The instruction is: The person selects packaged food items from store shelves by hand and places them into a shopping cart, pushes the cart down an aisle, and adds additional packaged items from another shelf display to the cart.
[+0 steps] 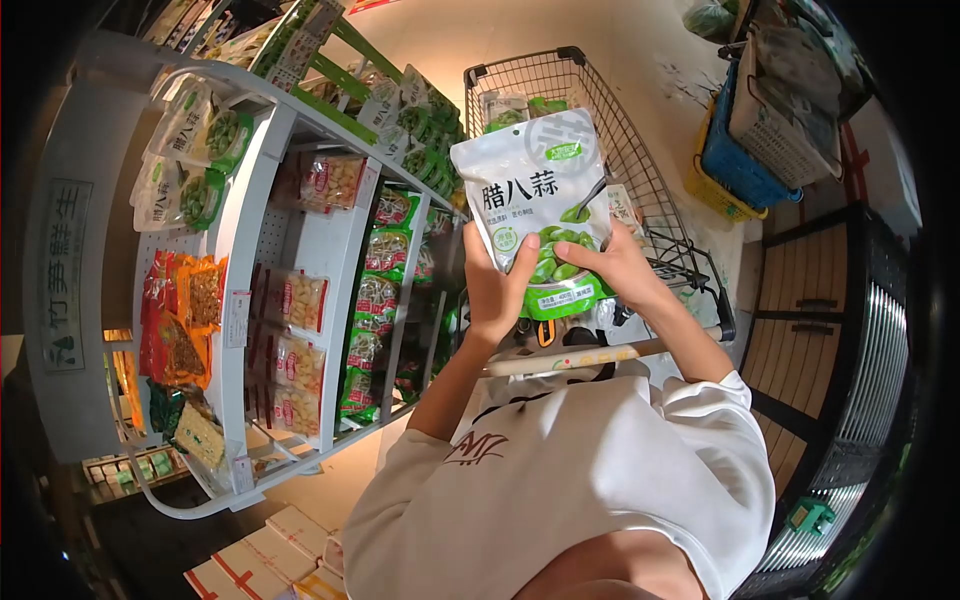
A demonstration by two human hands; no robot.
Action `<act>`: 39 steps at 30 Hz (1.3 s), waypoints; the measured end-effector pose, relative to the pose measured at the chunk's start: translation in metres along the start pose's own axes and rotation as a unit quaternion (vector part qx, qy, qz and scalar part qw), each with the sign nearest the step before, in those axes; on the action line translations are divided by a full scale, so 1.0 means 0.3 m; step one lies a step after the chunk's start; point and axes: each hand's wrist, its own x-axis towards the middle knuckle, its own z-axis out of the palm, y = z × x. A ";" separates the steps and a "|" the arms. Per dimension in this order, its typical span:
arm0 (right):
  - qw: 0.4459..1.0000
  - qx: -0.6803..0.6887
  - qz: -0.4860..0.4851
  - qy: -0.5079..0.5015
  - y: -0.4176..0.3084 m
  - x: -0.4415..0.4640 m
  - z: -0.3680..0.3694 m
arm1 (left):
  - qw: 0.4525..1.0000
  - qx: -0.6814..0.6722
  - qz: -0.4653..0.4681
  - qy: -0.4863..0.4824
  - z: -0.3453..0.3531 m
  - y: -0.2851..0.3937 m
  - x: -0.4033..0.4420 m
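The left hand [499,283] and right hand [622,268] are gripping a white-and-green rectangular plastic pouch [527,185]. A black wire cart [569,56] is standing beyond.

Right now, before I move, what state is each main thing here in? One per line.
Pouch: held in both hands, front facing the camera, looks unopened
Left hand: closed on the pouch's lower left side
Right hand: closed on its lower right side
Cart: has packages inside
Shelf: stocked with packets
Blue basket: stacked with yellow basket
Slatted cabinet: looks shut
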 end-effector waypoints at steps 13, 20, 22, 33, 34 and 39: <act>0.929 -0.342 -0.112 0.092 -0.121 0.033 0.051 | 0.993 -0.065 0.023 -0.097 0.040 0.114 -0.070; 0.832 -0.438 -0.317 -0.127 -0.168 -0.043 0.119 | 0.897 -0.400 -0.145 -0.118 -0.069 0.088 0.088; 0.867 -0.402 -0.293 0.021 -0.151 -0.033 0.082 | 0.900 -0.393 -0.165 -0.089 -0.080 0.072 0.074; 0.978 -0.198 -0.064 0.016 0.018 0.006 -0.010 | 0.943 -0.271 -0.174 -0.078 -0.105 0.010 0.031; 0.979 -0.188 -0.072 0.021 0.020 0.007 -0.005 | 0.938 -0.286 -0.185 -0.072 -0.101 0.008 0.026; 0.962 -0.257 -0.085 0.031 0.000 0.015 -0.005 | 0.915 -0.354 -0.186 -0.060 -0.079 0.001 0.032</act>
